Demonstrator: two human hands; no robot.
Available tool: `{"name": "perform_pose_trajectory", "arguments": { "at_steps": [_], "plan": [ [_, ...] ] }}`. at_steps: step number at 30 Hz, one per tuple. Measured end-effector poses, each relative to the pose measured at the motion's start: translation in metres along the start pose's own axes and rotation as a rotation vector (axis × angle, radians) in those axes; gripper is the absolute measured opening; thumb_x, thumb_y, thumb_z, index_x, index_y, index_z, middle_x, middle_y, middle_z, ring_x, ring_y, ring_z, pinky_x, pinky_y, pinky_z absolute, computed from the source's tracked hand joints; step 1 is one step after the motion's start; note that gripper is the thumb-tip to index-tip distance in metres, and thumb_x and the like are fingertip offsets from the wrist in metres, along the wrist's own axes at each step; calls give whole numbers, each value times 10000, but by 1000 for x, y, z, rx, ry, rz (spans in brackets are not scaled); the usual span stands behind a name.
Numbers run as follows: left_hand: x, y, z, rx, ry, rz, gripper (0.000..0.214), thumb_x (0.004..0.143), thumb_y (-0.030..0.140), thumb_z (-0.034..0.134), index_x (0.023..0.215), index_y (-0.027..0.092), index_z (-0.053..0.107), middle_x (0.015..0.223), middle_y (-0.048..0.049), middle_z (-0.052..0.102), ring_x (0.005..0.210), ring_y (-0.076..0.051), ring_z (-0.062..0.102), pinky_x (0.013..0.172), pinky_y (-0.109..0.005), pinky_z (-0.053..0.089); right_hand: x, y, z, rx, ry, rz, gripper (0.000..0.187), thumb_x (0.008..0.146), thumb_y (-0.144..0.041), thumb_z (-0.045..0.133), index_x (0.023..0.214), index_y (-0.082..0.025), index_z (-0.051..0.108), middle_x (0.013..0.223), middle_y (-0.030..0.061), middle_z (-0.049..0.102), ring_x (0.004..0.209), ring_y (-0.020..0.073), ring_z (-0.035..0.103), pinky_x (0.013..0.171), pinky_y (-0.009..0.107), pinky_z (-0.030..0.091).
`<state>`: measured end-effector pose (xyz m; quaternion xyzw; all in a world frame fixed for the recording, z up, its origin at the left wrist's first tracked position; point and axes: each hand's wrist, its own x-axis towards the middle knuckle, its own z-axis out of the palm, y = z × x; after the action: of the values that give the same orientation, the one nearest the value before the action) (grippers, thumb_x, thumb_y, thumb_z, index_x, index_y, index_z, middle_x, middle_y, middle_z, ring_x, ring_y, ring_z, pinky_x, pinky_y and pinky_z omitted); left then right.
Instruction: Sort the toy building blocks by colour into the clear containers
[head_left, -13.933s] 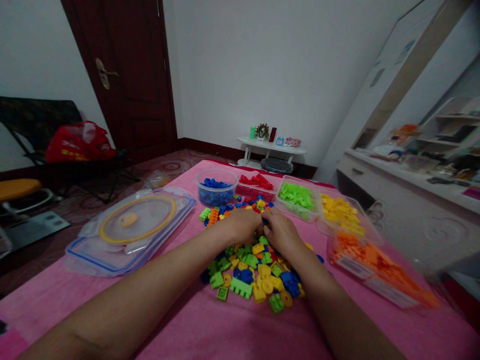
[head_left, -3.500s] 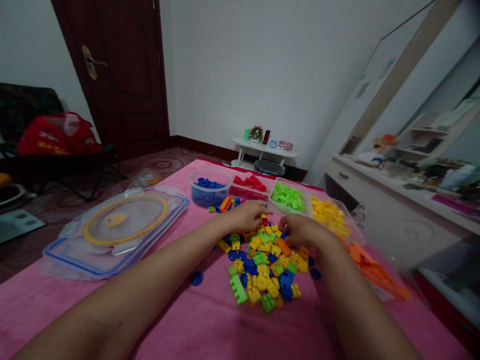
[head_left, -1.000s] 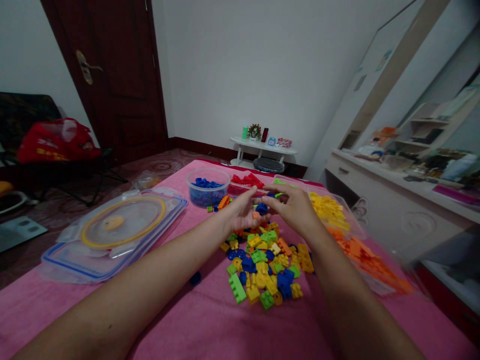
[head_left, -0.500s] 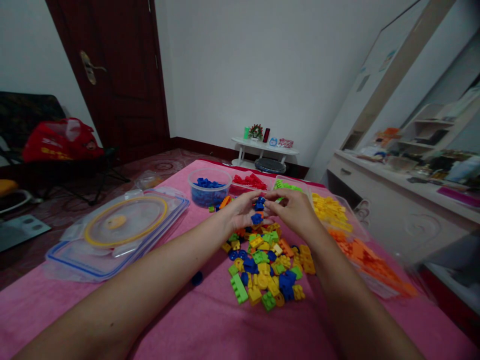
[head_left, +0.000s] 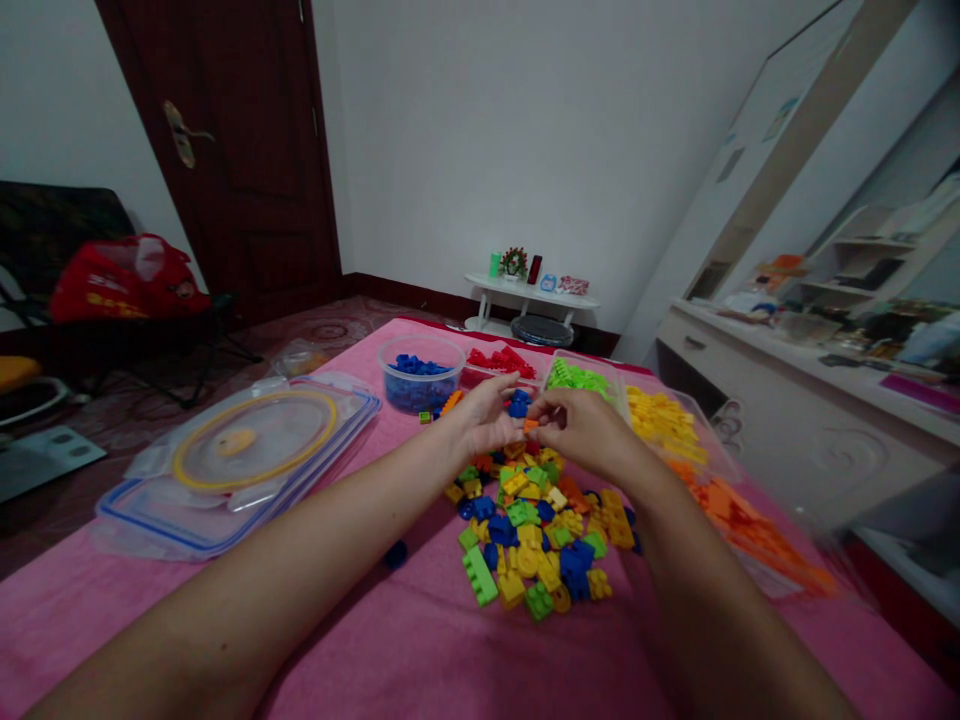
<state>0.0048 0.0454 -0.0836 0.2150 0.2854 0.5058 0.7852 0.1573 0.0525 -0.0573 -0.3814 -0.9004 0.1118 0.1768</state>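
Above a mixed pile of toy building blocks (head_left: 529, 540) in yellow, green, blue and orange, both hands are close together. My left hand (head_left: 484, 420) is turned palm up, its fingers curled around a blue building block (head_left: 519, 402). Against its fingers, my right hand (head_left: 589, 425) pinches a small orange building block (head_left: 531, 426) between thumb and fingertips. The fingers partly hide both blocks. Behind the hands stand a round tub of blue blocks (head_left: 421, 368) and a container of red blocks (head_left: 501, 363).
Green blocks (head_left: 577, 378), yellow blocks (head_left: 664, 425) and orange blocks (head_left: 750, 525) fill containers along the right side. Stacked clear lids (head_left: 247, 450) lie at the left on the pink cloth (head_left: 360, 640). One dark blue piece (head_left: 395, 555) lies beside my left forearm.
An orange block now shows at my right fingertips. The lower blue block seen in my left hand earlier no longer shows there. My right hand has turned and lowered slightly.
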Motion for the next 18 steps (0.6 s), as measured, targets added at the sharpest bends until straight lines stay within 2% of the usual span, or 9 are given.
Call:
{"name": "perform_pose_trajectory", "arguments": {
  "at_steps": [3, 7, 10, 13, 15, 17, 18],
  "plan": [
    [-7, 18, 3, 22, 92, 81, 211, 890, 270, 388, 843, 107, 513, 737, -95, 580, 703, -196, 633, 591, -320, 537, -5, 0, -10, 26, -104, -40, 183, 687, -283, 659, 854, -220, 698, 759, 6, 661, 655, 134, 561, 553, 227, 362],
    [-23, 59, -3, 103, 218, 342, 156, 856, 267, 445, 868, 128, 515, 848, -105, 592, 854, -199, 624, 749, -340, 523, -5, 1, -13, 38, -48, 11, 230, 726, -325, 634, 903, -194, 700, 753, 28, 666, 643, 141, 561, 549, 240, 367],
    [-31, 86, -19, 379, 462, 594, 226, 792, 307, 536, 966, 164, 561, 1019, -101, 614, 965, -216, 592, 892, -411, 459, -1, 6, -8, 27, 2, 52, 224, 742, -329, 615, 888, -188, 709, 748, 37, 671, 640, 147, 566, 545, 245, 370],
    [-32, 97, -34, 817, 676, 850, 351, 718, 316, 605, 1027, 149, 621, 1129, -103, 617, 1084, -246, 544, 981, -395, 381, 4, 12, 2, 3, 9, 66, 187, 747, -303, 598, 844, -193, 714, 754, 37, 680, 659, 158, 582, 562, 252, 390],
    [-31, 95, -38, 1094, 671, 962, 366, 705, 305, 605, 1023, 130, 658, 1113, -103, 638, 1073, -241, 554, 972, -351, 380, 6, 13, 13, -18, 39, 79, 184, 750, -258, 576, 850, -186, 713, 792, 45, 690, 696, 170, 598, 608, 267, 421],
    [-28, 87, -36, 1287, 549, 972, 329, 720, 284, 580, 990, 132, 688, 1030, -94, 674, 979, -218, 595, 908, -312, 416, 8, 12, 27, -21, 92, 30, 257, 741, -192, 557, 956, -178, 695, 924, 60, 691, 819, 185, 611, 728, 289, 450],
    [-26, 82, -34, 1356, 469, 930, 301, 721, 265, 574, 962, 140, 702, 973, -83, 689, 917, -206, 611, 864, -295, 433, 8, 11, 35, -16, 108, -20, 327, 732, -161, 550, 1036, -172, 671, 1019, 70, 675, 913, 191, 601, 812, 300, 444]
  ]
}}
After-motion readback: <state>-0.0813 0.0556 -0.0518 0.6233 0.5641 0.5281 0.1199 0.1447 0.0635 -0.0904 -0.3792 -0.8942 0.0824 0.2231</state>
